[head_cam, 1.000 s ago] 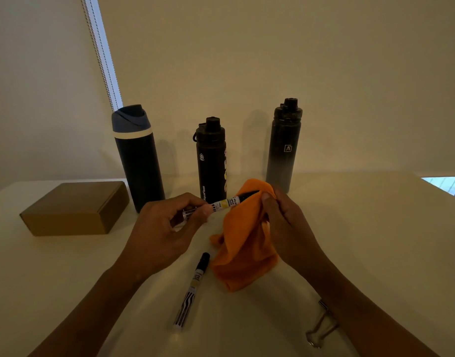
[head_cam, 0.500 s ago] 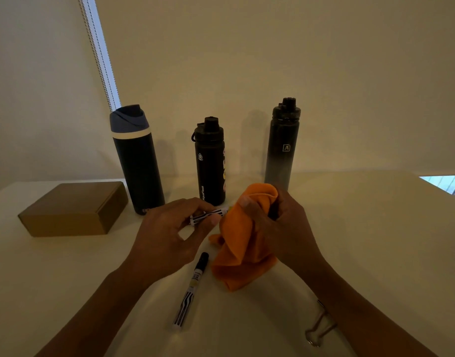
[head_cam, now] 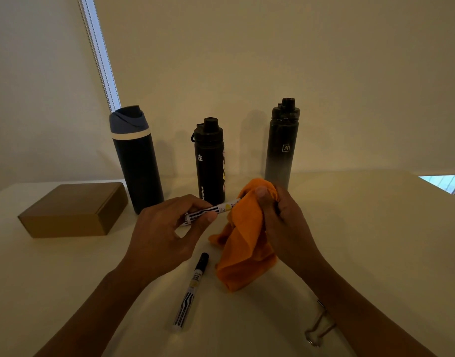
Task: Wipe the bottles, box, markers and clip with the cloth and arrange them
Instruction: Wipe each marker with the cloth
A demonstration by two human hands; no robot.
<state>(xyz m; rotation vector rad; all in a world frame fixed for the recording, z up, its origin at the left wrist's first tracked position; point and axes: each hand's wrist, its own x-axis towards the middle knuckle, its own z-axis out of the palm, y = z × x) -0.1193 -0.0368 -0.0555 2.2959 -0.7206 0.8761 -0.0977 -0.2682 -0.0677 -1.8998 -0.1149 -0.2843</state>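
Left fingers [head_cam: 195, 200] pinch marker [head_cam: 226, 206] (cloth [head_cam: 244, 243] covers tip).

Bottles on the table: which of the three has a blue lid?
The leftmost bottle, beside the cardboard box; the middle bottle and right bottle have black caps.

A pale worktop [head_cam: 363, 240] fills the lower frame, meeting a plain cream wall [head_cam: 247, 60] behind. At upper left a bright strip of window [head_cam: 100, 55] with a beaded blind cord runs down. Daylight glints at the right edge [head_cam: 442, 182]. The light is dim and warm.
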